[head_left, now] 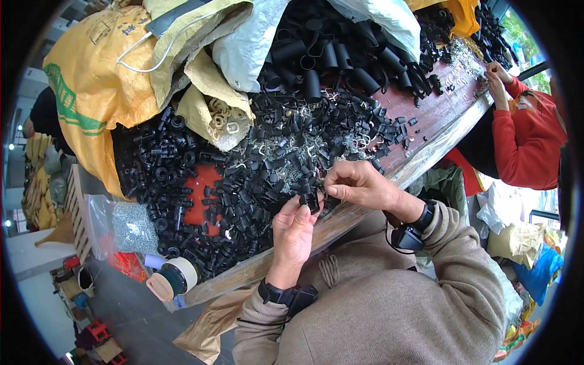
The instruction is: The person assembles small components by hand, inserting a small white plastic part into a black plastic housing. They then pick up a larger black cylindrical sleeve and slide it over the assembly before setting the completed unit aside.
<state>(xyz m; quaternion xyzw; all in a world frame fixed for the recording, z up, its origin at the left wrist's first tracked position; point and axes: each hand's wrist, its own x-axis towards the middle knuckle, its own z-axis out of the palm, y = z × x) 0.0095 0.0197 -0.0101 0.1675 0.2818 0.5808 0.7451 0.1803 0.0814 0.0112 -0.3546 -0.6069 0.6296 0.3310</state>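
My left hand [293, 234] holds a small black plastic part [308, 198] upright between thumb and fingers, just above the near edge of the table. Close beside it, my right hand [364, 187] is closed in a pinch at the part's upper end. Whatever sits between those right fingertips is too small to make out. Under and beyond both hands spreads a heap of small black plastic pieces [267, 176], with thin metal clips [301, 131] scattered through it. Left of this heap lies a pile of round black fittings [164, 158].
Large black tubes [328, 58] spill from a white sack at the back. A yellow woven sack [100, 79] stands at left, near a clear bag of screws [134, 228] and a lidded jar [176, 277]. A co-worker in a red sleeve [517, 146] works at the far right.
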